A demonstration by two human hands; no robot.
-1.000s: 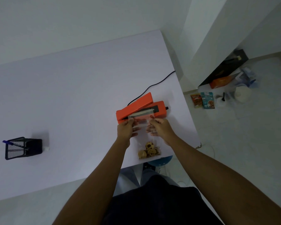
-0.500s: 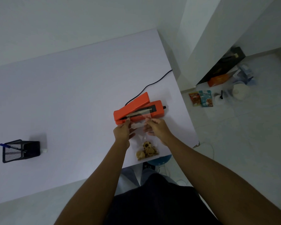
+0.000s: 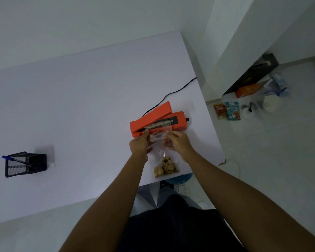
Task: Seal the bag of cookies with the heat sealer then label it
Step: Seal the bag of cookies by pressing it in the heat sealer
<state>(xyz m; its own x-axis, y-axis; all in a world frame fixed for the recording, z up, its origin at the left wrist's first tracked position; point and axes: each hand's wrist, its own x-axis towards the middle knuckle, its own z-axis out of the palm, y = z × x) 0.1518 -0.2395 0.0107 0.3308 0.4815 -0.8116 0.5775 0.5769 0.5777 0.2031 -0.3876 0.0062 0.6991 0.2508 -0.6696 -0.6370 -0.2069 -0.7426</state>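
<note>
The left hand (image 3: 139, 144) and the right hand (image 3: 177, 140) each pinch one top corner of the clear bag (image 3: 159, 142). Its open edge lies on the bar of the orange heat sealer (image 3: 156, 120), whose lid is raised. The cookies (image 3: 165, 167) sit at the bag's bottom on the white surface (image 3: 80, 106).

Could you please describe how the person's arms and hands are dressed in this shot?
Both forearms are bare up to the frame edge, with no sleeves in view. The left hand and right hand wear no gloves; no rings, watch or bracelets are visible in the dim light.
</note>
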